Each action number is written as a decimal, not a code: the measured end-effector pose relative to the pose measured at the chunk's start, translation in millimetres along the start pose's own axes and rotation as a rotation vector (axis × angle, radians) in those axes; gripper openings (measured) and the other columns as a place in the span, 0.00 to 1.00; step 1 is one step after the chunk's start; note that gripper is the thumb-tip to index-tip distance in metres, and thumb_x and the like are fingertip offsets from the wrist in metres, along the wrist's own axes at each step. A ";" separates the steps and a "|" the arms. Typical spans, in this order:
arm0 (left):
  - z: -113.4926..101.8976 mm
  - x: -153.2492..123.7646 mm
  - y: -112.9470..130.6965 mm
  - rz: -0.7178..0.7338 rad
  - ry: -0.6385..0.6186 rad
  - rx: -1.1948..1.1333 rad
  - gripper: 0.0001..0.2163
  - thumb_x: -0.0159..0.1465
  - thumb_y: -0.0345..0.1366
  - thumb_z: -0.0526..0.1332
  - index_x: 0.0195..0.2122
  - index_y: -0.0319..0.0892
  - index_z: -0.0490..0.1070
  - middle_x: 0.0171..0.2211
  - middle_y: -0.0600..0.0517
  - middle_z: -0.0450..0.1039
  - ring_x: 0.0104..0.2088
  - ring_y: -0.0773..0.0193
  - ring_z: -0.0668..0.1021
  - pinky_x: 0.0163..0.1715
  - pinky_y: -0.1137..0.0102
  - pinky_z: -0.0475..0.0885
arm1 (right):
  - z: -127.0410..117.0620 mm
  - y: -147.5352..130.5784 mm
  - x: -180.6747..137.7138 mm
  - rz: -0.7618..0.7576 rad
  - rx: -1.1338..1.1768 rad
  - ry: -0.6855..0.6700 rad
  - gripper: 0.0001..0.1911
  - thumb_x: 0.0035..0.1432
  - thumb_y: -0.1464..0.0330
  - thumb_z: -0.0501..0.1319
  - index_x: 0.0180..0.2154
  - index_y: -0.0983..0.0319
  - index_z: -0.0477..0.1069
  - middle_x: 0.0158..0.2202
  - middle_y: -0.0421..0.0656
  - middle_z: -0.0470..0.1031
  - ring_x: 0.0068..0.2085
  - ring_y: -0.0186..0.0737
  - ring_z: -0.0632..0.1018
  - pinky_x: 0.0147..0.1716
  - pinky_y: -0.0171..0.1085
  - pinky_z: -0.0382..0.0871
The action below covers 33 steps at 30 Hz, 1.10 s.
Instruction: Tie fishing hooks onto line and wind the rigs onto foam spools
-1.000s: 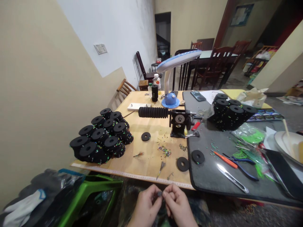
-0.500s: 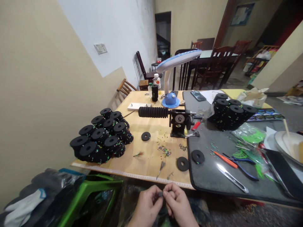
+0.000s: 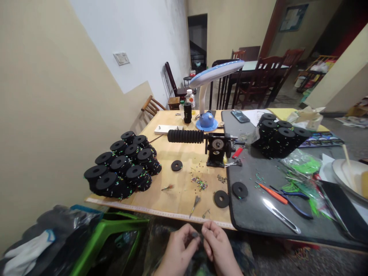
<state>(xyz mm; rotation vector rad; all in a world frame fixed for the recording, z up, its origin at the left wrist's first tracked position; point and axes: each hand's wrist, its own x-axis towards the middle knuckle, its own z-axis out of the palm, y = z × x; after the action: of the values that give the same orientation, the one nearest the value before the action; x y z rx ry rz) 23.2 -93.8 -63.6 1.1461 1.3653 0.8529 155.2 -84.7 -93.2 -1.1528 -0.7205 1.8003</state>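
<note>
Just below the table's front edge, my left hand is closed in a pinch on a small dark object too small to name. Beside it my right hand has its thumb and index finger pressed together; whatever they hold, if anything, is too fine to make out. A narrow gap separates the fingertips of the two hands. On the table edge above them lie a small feathery tuft on a stem and a small metal piece. Black foam rings and a scatter of coloured beads lie further in.
A hand-cranked winder carrying black foam rings stands mid-table, before a blue lamp. Stacked foam spools fill the left. Pliers, tweezers and a phone lie on the grey mat.
My right hand has moved slightly to the right, so the fingertips, which were touching or nearly so, are now apart. My left hand keeps its pinch.
</note>
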 end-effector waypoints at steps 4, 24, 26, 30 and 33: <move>0.4 -0.9 5.9 -0.013 -0.048 -0.084 0.08 0.58 0.35 0.64 0.25 0.42 0.66 0.20 0.56 0.68 0.24 0.65 0.71 0.28 0.73 0.67 | 0.7 -2.3 0.2 -0.041 0.002 0.001 0.29 0.47 0.41 0.64 0.28 0.60 0.62 0.09 0.24 0.52 0.12 0.23 0.48 0.13 0.27 0.38; 1.9 0.8 6.6 -0.011 -0.027 0.003 0.04 0.53 0.32 0.62 0.25 0.40 0.67 0.21 0.56 0.66 0.24 0.67 0.68 0.26 0.74 0.64 | -2.5 5.1 -1.6 -0.117 -0.063 -0.119 0.26 0.53 0.43 0.61 0.30 0.58 0.59 0.15 0.25 0.51 0.15 0.24 0.49 0.14 0.27 0.40; 1.7 1.4 5.7 -0.019 -0.024 0.023 0.05 0.54 0.34 0.62 0.25 0.40 0.69 0.21 0.56 0.66 0.23 0.67 0.67 0.25 0.75 0.63 | -3.0 4.7 -1.7 -0.147 -0.100 -0.116 0.25 0.55 0.44 0.60 0.30 0.59 0.60 0.17 0.26 0.53 0.16 0.25 0.51 0.15 0.28 0.42; -2.1 1.6 9.2 0.013 0.009 0.104 0.06 0.56 0.36 0.62 0.25 0.39 0.71 0.21 0.55 0.69 0.24 0.66 0.69 0.26 0.74 0.63 | -5.1 -1.5 -3.0 -0.179 -0.184 -0.131 0.22 0.58 0.47 0.58 0.31 0.59 0.61 0.18 0.28 0.53 0.19 0.28 0.54 0.19 0.29 0.46; -7.7 0.3 16.5 0.073 0.009 0.117 0.07 0.59 0.37 0.60 0.28 0.40 0.72 0.24 0.53 0.71 0.27 0.64 0.71 0.29 0.73 0.65 | -6.1 -7.1 -4.5 -0.202 -0.330 -0.135 0.17 0.58 0.54 0.61 0.31 0.61 0.65 0.20 0.29 0.54 0.22 0.30 0.56 0.22 0.31 0.50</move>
<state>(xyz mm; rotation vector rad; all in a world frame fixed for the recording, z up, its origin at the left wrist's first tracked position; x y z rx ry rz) 18.4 -88.1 -47.0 1.2908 1.4029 0.8398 164.2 -85.3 -88.0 -1.1268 -1.2050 1.6382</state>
